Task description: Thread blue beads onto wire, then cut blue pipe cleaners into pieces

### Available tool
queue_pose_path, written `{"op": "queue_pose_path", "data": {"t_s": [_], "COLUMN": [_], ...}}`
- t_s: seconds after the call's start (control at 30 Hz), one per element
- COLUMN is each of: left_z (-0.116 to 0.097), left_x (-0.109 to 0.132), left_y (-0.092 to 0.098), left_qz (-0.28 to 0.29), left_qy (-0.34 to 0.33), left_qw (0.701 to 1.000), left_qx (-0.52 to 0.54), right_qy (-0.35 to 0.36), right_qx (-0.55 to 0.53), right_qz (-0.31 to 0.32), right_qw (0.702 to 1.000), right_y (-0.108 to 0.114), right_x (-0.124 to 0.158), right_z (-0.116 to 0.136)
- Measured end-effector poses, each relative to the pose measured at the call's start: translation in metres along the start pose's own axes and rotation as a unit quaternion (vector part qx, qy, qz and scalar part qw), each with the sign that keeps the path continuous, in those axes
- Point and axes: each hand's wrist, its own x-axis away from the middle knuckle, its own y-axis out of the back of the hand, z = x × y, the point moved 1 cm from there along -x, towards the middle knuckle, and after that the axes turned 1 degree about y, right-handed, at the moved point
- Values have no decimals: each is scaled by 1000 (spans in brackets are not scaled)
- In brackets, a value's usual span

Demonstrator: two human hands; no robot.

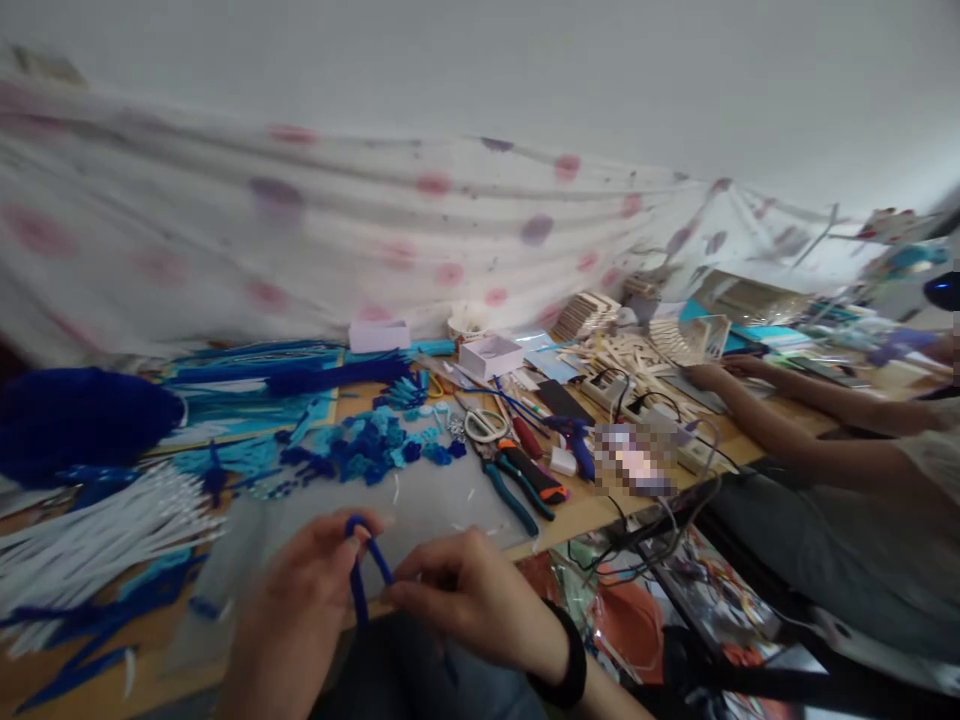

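At the near edge of a crowded tabletop (577, 522), above a dark-clothed lap (435, 675): holding a blue fuzzy stem (377, 557), bent over into a narrow hook, with both hands. With the left hand (296, 585), grip closed in a pinch near the bend, one leg hanging down below. With the right hand (472, 595), grip closed between thumb and fingers on the other leg, near the lap; black band (574, 655) at the wrist. Just beyond, on a grey mat (424, 500): heap of blue and turquoise fuzzy pieces (367, 445). To the left, spread of white stems (112, 540), with a large dark blue bundle (90, 420) behind. To the right of the heap, lying close together: scissors (487, 427), teal-handled pliers (511, 497), orange-and-black-handled tool (536, 475), blue glue gun (577, 440). Farther back, open pale box (491, 355) and pile of wooden sticks (630, 362). Farther right, white power strip (694, 452) with cables, then a co-worker's forearms (780, 410) reaching over the tabletop; cannot tell what in those fingers. Behind everything, pale cloth with pink and purple spots (450, 235), draped along the wall (480, 70).
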Motion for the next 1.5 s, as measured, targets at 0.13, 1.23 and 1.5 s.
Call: {"op": "queue_pose_path", "data": {"t_s": [0.13, 1.23, 1.5], "left_z": [11, 42, 66], "left_x": [-11, -30, -32], "left_y": [-1, 29, 54], "left_qz": [-23, 62, 48], "left_qy": [24, 58, 133], "left_qw": [999, 996, 987], "left_qx": [-28, 29, 80], "right_qy": [-14, -139, -257], "right_qx": [1, 497, 563], "right_qz": [-8, -169, -38], "right_qw": [1000, 840, 784], "right_y": [6, 150, 160], "right_x": [-1, -95, -159], "right_z": [-6, -37, -58]}}
